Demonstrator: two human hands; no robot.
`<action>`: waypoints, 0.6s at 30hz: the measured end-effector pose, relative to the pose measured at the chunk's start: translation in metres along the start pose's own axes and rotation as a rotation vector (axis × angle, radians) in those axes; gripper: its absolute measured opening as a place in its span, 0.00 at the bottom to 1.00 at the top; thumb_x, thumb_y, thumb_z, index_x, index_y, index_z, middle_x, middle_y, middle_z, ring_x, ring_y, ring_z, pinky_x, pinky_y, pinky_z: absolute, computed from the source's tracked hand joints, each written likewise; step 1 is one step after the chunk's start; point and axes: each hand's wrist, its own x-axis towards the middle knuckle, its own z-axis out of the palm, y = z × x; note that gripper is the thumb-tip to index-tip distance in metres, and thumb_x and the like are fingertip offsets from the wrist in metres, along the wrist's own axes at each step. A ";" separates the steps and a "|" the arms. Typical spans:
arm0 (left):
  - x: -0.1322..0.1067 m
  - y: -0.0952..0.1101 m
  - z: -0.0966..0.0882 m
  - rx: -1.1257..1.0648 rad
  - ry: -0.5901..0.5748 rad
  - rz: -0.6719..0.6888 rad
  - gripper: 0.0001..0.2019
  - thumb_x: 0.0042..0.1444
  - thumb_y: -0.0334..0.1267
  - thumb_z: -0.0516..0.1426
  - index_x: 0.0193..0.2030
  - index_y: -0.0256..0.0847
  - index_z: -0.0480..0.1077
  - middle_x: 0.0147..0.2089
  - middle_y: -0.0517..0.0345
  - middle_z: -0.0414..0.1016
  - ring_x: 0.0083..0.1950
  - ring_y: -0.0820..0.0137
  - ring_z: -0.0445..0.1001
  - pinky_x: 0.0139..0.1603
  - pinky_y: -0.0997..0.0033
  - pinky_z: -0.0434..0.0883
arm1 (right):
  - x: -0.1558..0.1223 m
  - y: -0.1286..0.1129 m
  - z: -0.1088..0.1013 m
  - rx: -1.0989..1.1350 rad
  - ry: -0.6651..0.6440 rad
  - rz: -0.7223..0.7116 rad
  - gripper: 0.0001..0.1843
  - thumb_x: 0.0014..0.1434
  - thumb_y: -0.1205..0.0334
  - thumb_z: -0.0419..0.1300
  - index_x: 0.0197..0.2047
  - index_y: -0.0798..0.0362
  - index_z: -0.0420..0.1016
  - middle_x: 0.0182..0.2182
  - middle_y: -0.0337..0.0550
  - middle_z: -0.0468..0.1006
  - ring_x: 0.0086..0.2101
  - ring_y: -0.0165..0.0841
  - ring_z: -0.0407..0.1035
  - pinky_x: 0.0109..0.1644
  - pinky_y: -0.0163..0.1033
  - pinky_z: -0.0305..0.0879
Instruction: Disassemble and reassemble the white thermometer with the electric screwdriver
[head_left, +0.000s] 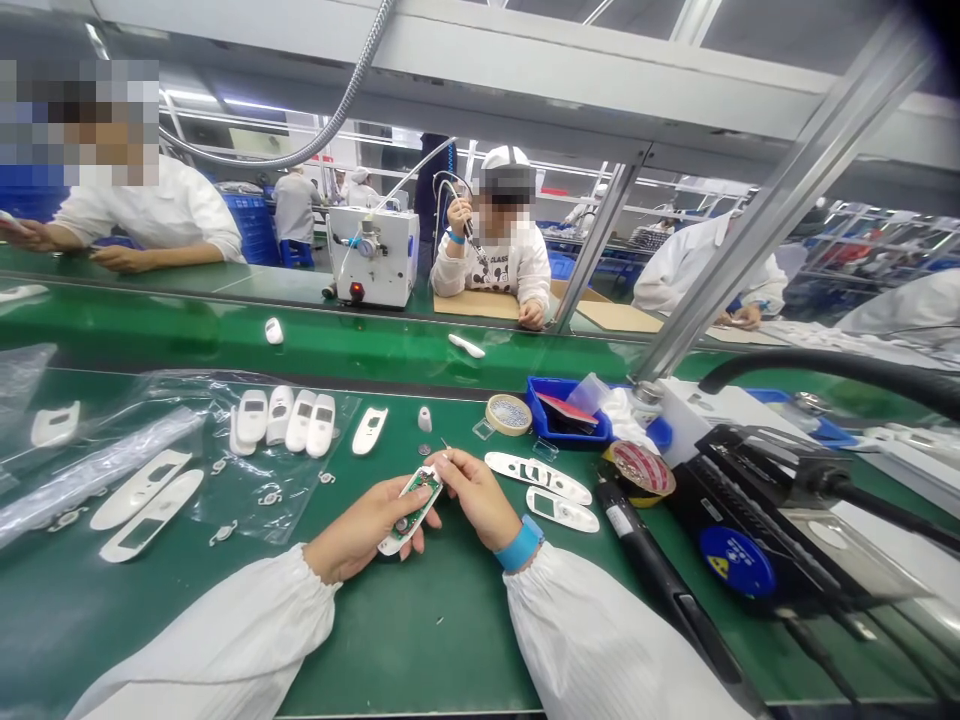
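Note:
My left hand (360, 530) grips a white plastic device housing (415, 510) with a green circuit board showing inside it. My right hand (476, 497) pinches the upper end of the same housing with its fingertips. Just right of that hand lie white front covers (538, 478) with cut-out windows. Further left, several white housings (285, 420) rest on a clear plastic bag (255, 480), and two long white covers (146, 505) lie beyond the bag's left part. Small white clips are scattered on the green bench mat (420, 650).
A blue bin (559, 412), a tape roll (508, 414) and a red-and-white tape roll (639, 473) stand ahead right. A black electric screwdriver (645, 560) lies right of my hands, beside a black machine (750, 530). Co-workers sit across the bench, one using a tool over a device.

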 end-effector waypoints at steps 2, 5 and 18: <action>0.000 -0.002 0.001 0.013 0.014 0.020 0.17 0.50 0.50 0.55 0.34 0.36 0.63 0.31 0.57 0.70 0.20 0.79 0.64 0.17 0.80 0.58 | 0.000 0.000 0.000 0.033 -0.014 0.025 0.17 0.49 0.48 0.58 0.31 0.54 0.73 0.24 0.37 0.68 0.23 0.25 0.55 0.28 0.33 0.51; 0.000 -0.006 0.002 0.063 0.021 0.074 0.17 0.51 0.50 0.54 0.37 0.38 0.63 0.30 0.59 0.68 0.21 0.77 0.64 0.17 0.79 0.58 | -0.001 0.001 0.001 0.048 -0.006 0.035 0.17 0.49 0.48 0.58 0.30 0.55 0.73 0.22 0.37 0.67 0.22 0.25 0.54 0.27 0.33 0.51; -0.003 -0.005 0.001 0.313 0.060 0.199 0.16 0.54 0.50 0.50 0.36 0.38 0.63 0.31 0.59 0.67 0.22 0.78 0.62 0.19 0.77 0.56 | -0.016 -0.002 0.016 -0.017 0.239 -0.158 0.13 0.53 0.51 0.55 0.30 0.53 0.72 0.29 0.41 0.71 0.34 0.33 0.63 0.43 0.38 0.58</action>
